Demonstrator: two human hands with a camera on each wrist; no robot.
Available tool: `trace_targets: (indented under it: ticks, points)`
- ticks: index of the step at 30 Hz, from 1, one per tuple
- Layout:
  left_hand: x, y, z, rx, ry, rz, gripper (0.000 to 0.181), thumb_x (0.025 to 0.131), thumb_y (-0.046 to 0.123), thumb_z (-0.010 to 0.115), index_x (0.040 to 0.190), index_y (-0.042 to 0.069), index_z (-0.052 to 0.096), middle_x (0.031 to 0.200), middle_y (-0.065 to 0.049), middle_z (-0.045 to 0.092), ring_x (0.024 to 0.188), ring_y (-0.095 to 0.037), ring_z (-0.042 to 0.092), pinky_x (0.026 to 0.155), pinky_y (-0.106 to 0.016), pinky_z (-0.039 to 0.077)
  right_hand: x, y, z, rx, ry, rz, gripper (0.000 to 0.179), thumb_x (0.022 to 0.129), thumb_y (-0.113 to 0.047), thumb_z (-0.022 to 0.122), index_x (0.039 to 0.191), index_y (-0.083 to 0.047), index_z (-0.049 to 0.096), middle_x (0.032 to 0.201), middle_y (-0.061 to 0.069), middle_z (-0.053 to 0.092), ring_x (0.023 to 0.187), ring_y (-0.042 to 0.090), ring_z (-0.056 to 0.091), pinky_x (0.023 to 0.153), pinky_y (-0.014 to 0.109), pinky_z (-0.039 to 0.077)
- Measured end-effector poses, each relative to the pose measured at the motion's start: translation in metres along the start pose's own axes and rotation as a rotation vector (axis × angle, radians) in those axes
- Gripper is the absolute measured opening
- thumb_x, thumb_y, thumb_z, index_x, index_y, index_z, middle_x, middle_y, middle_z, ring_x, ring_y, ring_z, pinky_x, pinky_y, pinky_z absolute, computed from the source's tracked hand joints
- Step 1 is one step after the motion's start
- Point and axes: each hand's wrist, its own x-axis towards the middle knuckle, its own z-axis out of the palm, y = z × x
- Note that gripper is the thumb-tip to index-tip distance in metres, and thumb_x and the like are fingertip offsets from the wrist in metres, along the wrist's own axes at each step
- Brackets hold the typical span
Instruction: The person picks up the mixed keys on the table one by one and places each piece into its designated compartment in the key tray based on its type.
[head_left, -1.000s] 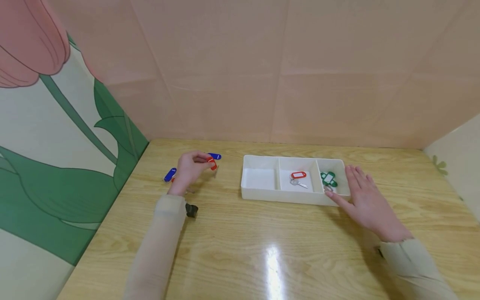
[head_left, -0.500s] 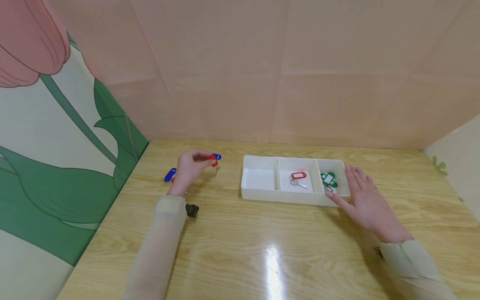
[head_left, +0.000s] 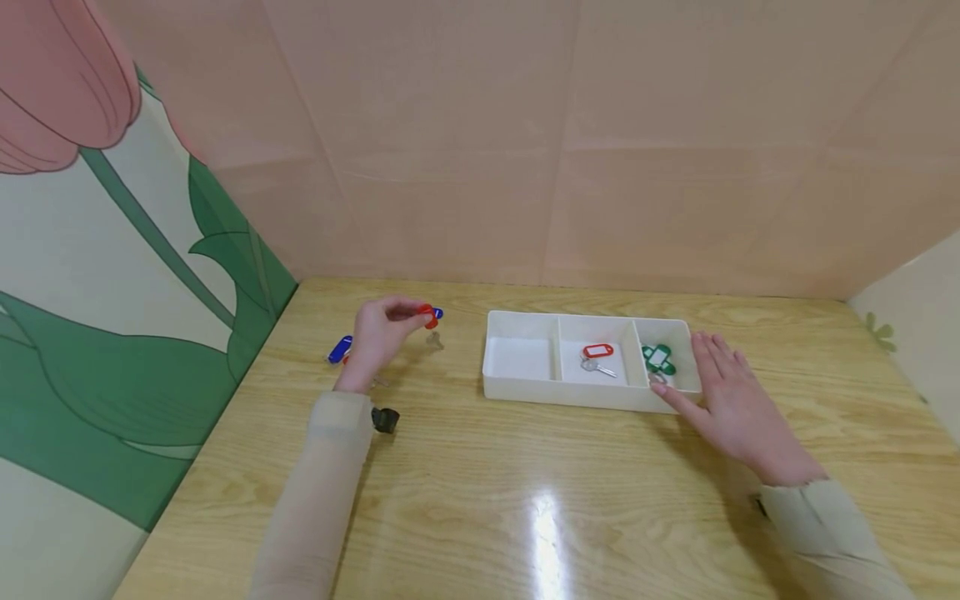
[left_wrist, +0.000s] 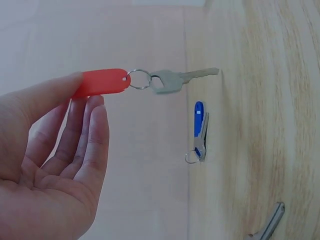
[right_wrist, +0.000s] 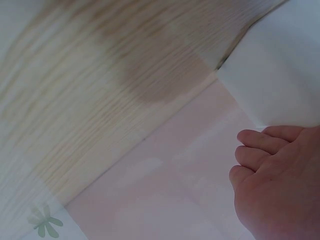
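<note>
My left hand (head_left: 378, 337) pinches a red key tag (left_wrist: 107, 81) between thumb and fingers. From its ring a silver key (left_wrist: 172, 81) dangles over the table. Behind it lies a blue key tag (left_wrist: 198, 120) with its own key. Left of the hand is another blue key tag (head_left: 340, 349), with a bit of red beside it partly hidden by the wrist. My right hand (head_left: 738, 412) rests straight-fingered against the right end of a white three-compartment box (head_left: 562, 390), thumb at the front rim. The middle compartment holds a red key tag (head_left: 597, 351) with key; green key tags (head_left: 657, 358) lie in the right one.
The box's left compartment (head_left: 521, 358) shows only its bare floor. A loose-looking key (left_wrist: 272, 222) appears at the lower edge of the left wrist view. A pink-covered wall (head_left: 555, 167) closes off the back of the wooden table (head_left: 465, 483), and a flower-printed wall (head_left: 165, 333) its left.
My left hand has risen slightly with the red key tag, which has turned, and the key below it swings. The right hand and box stay where they were.
</note>
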Motion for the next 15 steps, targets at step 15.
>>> trace_targets:
  ticks: [15]
  points:
    - [-0.004,0.011,0.003,-0.043,0.042,0.031,0.015,0.092,0.019,0.079,0.105,0.010,0.076,0.100,-0.003,0.073,0.093,-0.019,0.068,0.083,-0.037,0.056,0.000,0.000,0.000,-0.022,0.025,-0.023,0.099,0.100,-0.055,0.057,0.161,0.002,0.002,0.163,0.032,0.011,0.152,0.039,-0.003,0.121,0.049,-0.007]
